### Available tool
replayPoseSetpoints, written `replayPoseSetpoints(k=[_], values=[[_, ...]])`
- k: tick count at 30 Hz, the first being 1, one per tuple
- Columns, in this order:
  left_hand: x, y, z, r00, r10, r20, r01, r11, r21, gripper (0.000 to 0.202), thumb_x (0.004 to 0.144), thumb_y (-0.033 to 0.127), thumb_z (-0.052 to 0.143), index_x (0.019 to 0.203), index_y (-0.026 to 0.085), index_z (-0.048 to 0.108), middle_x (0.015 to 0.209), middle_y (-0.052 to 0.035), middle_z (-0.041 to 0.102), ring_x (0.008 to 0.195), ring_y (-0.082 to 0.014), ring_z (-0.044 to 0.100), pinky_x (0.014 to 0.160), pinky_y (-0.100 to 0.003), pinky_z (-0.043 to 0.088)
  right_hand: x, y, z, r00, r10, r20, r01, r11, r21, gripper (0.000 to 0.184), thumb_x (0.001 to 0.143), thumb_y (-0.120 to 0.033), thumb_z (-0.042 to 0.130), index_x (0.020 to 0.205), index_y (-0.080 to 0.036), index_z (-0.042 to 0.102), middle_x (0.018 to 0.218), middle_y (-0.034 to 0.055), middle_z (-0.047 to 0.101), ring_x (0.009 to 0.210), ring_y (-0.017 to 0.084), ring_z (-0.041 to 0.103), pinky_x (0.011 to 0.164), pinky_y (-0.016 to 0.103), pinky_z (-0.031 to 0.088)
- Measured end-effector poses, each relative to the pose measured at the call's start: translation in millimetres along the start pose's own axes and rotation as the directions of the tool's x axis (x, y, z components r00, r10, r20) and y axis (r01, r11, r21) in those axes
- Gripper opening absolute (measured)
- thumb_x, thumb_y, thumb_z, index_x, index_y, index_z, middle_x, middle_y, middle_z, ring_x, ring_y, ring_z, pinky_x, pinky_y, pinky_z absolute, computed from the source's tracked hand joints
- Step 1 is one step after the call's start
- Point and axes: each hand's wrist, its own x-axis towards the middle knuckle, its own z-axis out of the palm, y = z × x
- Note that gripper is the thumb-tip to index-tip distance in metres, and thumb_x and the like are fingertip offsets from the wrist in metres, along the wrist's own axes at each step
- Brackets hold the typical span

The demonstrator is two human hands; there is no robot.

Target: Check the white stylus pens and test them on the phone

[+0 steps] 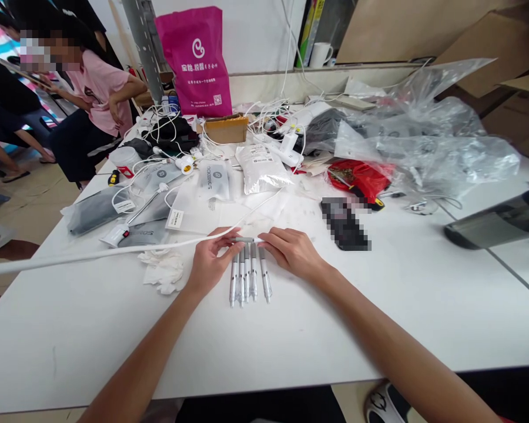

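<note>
Together, the left hand (210, 262) and right hand (292, 252) grasp a long white cable (114, 251) with curled fingers, its slim grey tip (244, 239) between them. It passes just above a row of silver pen-shaped devices (247, 275) on a white table (70, 329).

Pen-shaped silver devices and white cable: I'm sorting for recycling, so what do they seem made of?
The pen-shaped devices look like metal or metal-coated plastic: silvery sheen, hard to settle. The white cable seems smooth plastic or rubber, its matte sheath curving softly.
</note>
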Motion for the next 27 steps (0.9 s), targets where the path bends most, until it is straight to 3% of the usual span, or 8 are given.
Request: replayPoseSetpoints(k=[4, 7, 9, 11, 14, 18, 23, 27], values=[[0.9, -0.4, 1.3, 0.997, -0.077, -0.030, 0.077, 0.997, -0.006, 0.034, 0.090, 0.047, 0.085, 0.101, 0.016, 0.083, 0.089, -0.0062, 0.078, 0.079, -0.0190, 0.073, 0.082, -0.033, 0.061, -0.3, -1.9, -1.6, 1.000, 0.010, 0.013, -0.011, 0.998, 0.054, 0.028, 0.115, -0.033, 0.051, 0.115, -0.016, 0.073, 0.091, 0.0057, 0.074, 0.071, 0.015, 0.061, 0.066, 0.030, 0.040], [1.4, 0.5, 0.9, 1.000, 0.001, -0.023, -0.001, 1.000, 0.008, 0.026, 0.089, 0.042, 0.087, 0.095, 0.017, 0.084, 0.094, -0.0061, 0.079, 0.087, -0.0201, 0.073, 0.085, -0.033, 0.061, 2.4, -5.2, -6.7, 0.990, 0.116, 0.078, -0.132, 0.957, 0.257, 0.035, 0.115, -0.037, 0.048, 0.115, -0.015, 0.075, 0.086, 0.0050, 0.072, 0.071, 0.014, 0.060, 0.068, 0.029, 0.041], [0.9, 1.2, 0.5, 0.996, 0.085, -0.001, -0.085, 0.996, 0.015, 0.019, 0.089, 0.037, 0.087, 0.094, 0.019, 0.085, 0.099, -0.0066, 0.079, 0.096, -0.0212, 0.073, 0.091, -0.032, 0.060, 5.7, -7.7, -10.9, 0.953, 0.241, 0.183, -0.298, 0.850, 0.434, 0.040, 0.115, -0.043, 0.048, 0.107, -0.016, 0.077, 0.081, 0.0030, 0.069, 0.069, 0.014, 0.057, 0.066, 0.028, 0.041], [0.2, 1.8, 0.4, 0.994, 0.110, 0.011, -0.110, 0.994, 0.003, 0.018, 0.088, 0.035, 0.088, 0.098, 0.020, 0.085, 0.104, -0.0071, 0.079, 0.100, -0.0216, 0.074, 0.095, -0.033, 0.060, 9.5, -9.6, -14.0, 0.888, 0.353, 0.294, -0.459, 0.686, 0.565, 0.044, 0.112, -0.051, 0.051, 0.101, -0.017, 0.077, 0.074, 0.0006, 0.064, 0.065, 0.013, 0.053, 0.064, 0.028, 0.040], [0.0, 2.6, 0.9, 1.000, 0.015, -0.020, -0.016, 0.999, -0.032, 0.032, 0.087, 0.041, 0.089, 0.111, 0.019, 0.083, 0.105, -0.0072, 0.080, 0.094, -0.0217, 0.077, 0.092, -0.034, 0.062, 13.5, -10.6, -15.7, 0.818, 0.449, 0.361, -0.562, 0.487, 0.668, 0.042, 0.106, -0.057, 0.062, 0.101, -0.018, 0.077, 0.069, -0.0010, 0.061, 0.066, 0.014, 0.053, 0.064, 0.028, 0.041], [1.4, 4.7, 2.3, 0.997, -0.066, -0.047, 0.066, 0.998, 0.003, 0.036, 0.087, 0.051, 0.086, 0.093, 0.016, 0.084, 0.081, -0.0054, 0.078, 0.077, -0.0215, 0.076, 0.080, -0.034, 0.063, 14.5, -9.0, -15.6, 0.783, 0.493, 0.380, -0.584, 0.372, 0.721, 0.037, 0.097, -0.056, 0.075, 0.096, -0.019, 0.077, 0.069, 0.0004, 0.066, 0.068, 0.015, 0.057, 0.065, 0.029, 0.043], [1.1, 5.5, 3.8, 0.995, -0.077, -0.069, 0.072, 0.995, -0.074, 0.032, 0.078, 0.045, 0.094, 0.094, 0.018, 0.085, 0.091, -0.0057, 0.081, 0.085, -0.0220, 0.076, 0.082, -0.032, 0.062, 11.4, 1.0, -10.9, 0.766, 0.549, 0.333, -0.472, 0.129, 0.872, 0.034, 0.093, -0.052, 0.082, 0.109, -0.022, 0.076, 0.082, 0.0012, 0.072, 0.063, 0.013, 0.055, 0.064, 0.030, 0.046], [-2.3, 3.4, 5.0, 0.999, 0.008, -0.050, -0.009, 1.000, -0.012, 0.022, 0.083, 0.038, 0.091, 0.093, 0.020, 0.085, 0.095, -0.0059, 0.081, 0.090, -0.0226, 0.075, 0.087, -0.035, 0.060, 8.6, 4.2, -1.2, 0.795, 0.577, 0.186, -0.351, 0.188, 0.917, 0.021, 0.095, -0.045, 0.081, 0.102, -0.025, 0.080, 0.104, 0.0028, 0.071, 0.078, 0.013, 0.060, 0.075, 0.032, 0.050]])
